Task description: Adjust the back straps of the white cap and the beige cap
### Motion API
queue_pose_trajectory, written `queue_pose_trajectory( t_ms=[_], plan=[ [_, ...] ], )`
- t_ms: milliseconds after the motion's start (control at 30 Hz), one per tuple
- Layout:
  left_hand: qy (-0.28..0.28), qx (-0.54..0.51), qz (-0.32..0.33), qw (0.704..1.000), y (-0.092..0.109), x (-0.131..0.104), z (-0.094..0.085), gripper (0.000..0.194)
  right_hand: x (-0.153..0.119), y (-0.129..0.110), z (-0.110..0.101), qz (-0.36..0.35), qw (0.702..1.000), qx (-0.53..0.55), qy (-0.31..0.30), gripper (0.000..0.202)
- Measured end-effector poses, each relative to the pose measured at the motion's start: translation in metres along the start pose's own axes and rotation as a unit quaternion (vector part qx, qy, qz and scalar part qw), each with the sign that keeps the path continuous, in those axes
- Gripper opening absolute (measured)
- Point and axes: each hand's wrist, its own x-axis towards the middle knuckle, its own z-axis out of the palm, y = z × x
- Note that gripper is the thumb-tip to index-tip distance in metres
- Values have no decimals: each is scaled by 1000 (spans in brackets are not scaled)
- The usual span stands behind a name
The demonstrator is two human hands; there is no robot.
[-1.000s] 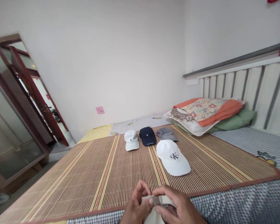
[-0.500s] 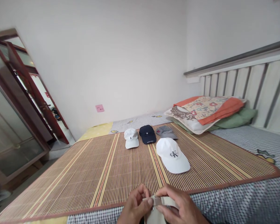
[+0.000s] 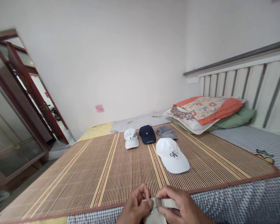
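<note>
At the bottom edge of my view, both hands meet over a beige cap, of which I see only a pale strip of fabric and a bit of the body below it (the rest runs out of frame). My left hand pinches one end of the cap's strap between thumb and fingertips, and my right hand pinches the other end, thumb on top, so the strap runs straight between the two grips. Something small and metallic sits at the left fingertips; I cannot tell what it is. The cap sits at the near edge of the bed, over the checked sheet, just short of the striped bamboo mat.

Further out on the mat, well apart from my hands, lies a white cap with black letters, brim toward me. Behind it three more sit in a row: a small white cap, a navy cap and a grey cap. A stack of pillows rests by the slatted headboard on the right, and a mirror leans against the wall on the left.
</note>
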Motion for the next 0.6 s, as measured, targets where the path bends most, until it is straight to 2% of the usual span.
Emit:
queue_pose_trajectory(
  t_ms=[133, 333, 467, 600],
  plan=[
    [12, -9, -7, 1000, 4, 0, 3, 46, 1, 1, -1, 8, 1000, -9, -17, 17],
    [24, -35, -25, 999, 2, 0, 4, 49, 0, 0, -2, -8, 999, -47, -2, 26],
    [25, -53, -36, 998, -2, 1, 3, 50, -2, 1, 0, -7, 998, -65, -3, 26],
    [35, -63, -35, 997, 4, 0, 9, 49, -2, -2, -3, -9, 998, -65, 4, 23]
  ],
)
